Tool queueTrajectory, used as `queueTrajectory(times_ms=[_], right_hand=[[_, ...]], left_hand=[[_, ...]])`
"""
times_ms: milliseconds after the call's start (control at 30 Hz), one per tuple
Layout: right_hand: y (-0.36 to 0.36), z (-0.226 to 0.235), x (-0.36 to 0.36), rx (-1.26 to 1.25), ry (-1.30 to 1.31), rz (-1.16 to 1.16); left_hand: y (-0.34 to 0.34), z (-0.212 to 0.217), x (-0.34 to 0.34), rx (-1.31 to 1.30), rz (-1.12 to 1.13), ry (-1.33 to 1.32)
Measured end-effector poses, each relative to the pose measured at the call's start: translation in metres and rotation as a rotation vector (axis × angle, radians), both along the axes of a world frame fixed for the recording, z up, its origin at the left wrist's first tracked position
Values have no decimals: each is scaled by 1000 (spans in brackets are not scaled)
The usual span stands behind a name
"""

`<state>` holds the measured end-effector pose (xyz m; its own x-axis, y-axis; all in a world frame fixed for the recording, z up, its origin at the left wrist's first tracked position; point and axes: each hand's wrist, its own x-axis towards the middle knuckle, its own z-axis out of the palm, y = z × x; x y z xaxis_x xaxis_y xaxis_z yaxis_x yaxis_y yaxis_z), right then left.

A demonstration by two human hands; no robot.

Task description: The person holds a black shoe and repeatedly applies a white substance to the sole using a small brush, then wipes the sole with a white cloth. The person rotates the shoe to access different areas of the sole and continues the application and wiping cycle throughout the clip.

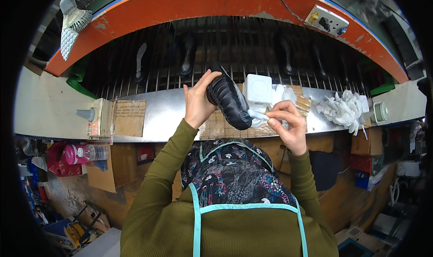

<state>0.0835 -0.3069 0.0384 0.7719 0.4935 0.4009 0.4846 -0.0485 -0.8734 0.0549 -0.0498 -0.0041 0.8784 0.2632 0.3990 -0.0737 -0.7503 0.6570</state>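
Observation:
My left hand (198, 101) grips a black, puffy quilted shoe (229, 101) by its upper end, above the metal worktop (168, 110). The shoe is tilted, with its rounded end low and toward the right. My right hand (289, 127) pinches a small white cloth (258, 114) between thumb and fingers, and the cloth touches the shoe's rounded end. Just behind the cloth sits a white square container (259, 89) with rounded corners. More white material (283, 94) lies beside it, partly hidden by my right hand.
Crumpled white cloths (343, 109) are piled at the right. Cardboard (212, 128) covers part of the worktop. Beyond it, dark shoe-shaped pieces (187, 56) rest on a rack of rods (162, 76) under an orange frame (189, 8). A brush (73, 25) and power socket (327, 20) are on the frame.

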Motion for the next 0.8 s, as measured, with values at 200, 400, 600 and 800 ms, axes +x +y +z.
queueTrajectory(times_ms=[200,400,600,800], right_hand=[[6,13,22,36,-31,127],[16,20,32,32,35,99],[17,19,27,21,26,149],[24,16,32,48,-25,182]], left_hand=[[-5,-6,2,-363,-253,69],[-16,-4,-3,-331,-277,38],[-9,-8,-7,-326,-260,90],[-9,-4,-15,-387,-297,316]])
